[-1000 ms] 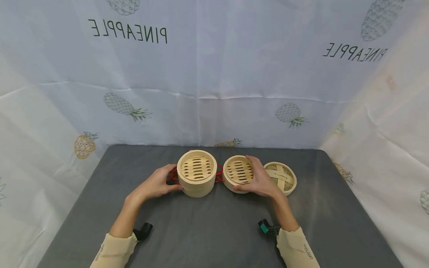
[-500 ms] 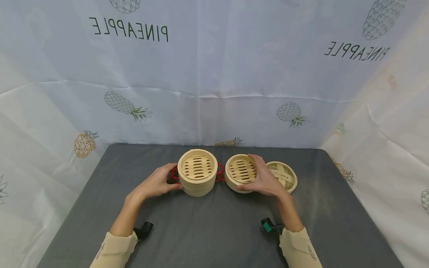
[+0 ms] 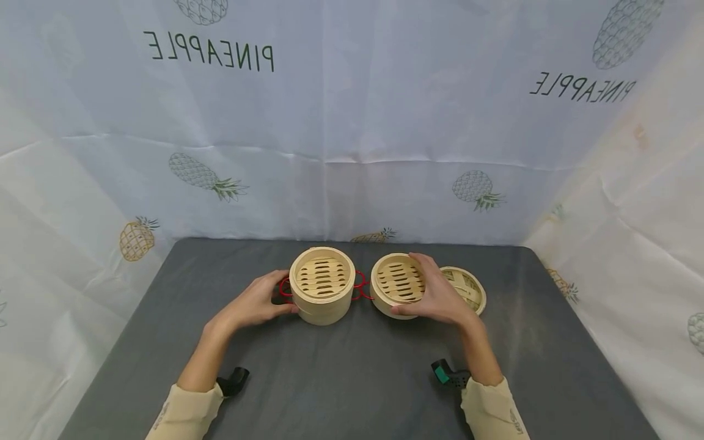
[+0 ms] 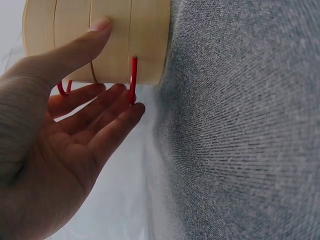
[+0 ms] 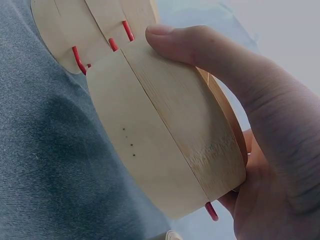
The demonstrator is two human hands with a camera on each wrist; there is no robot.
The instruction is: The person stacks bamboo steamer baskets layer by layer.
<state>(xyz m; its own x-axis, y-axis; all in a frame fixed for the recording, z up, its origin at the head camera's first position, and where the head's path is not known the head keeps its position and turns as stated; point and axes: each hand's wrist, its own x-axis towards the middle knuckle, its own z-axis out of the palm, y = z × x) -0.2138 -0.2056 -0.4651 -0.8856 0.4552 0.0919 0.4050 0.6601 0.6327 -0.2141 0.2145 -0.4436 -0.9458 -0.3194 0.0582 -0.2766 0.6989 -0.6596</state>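
A stack of bamboo steamer baskets with red handles stands on the dark table, its slatted inside facing up. My left hand holds its left side, thumb on the front wall and fingers by the red handle in the left wrist view. To the right, my right hand grips a single bamboo steamer basket, thumb on the near wall and fingers around the far side. Whether this basket touches the table, I cannot tell. Behind the right hand lies a woven bamboo lid, partly covered.
The grey-black table reaches back to a white pineapple-print curtain, which also hangs at both sides. A red handle sticks out between the stack and the single basket.
My right hand has shifted slightly right with the single basket, widening its distance from the stack and covering more of the lid. The left hand and the stack stay put.
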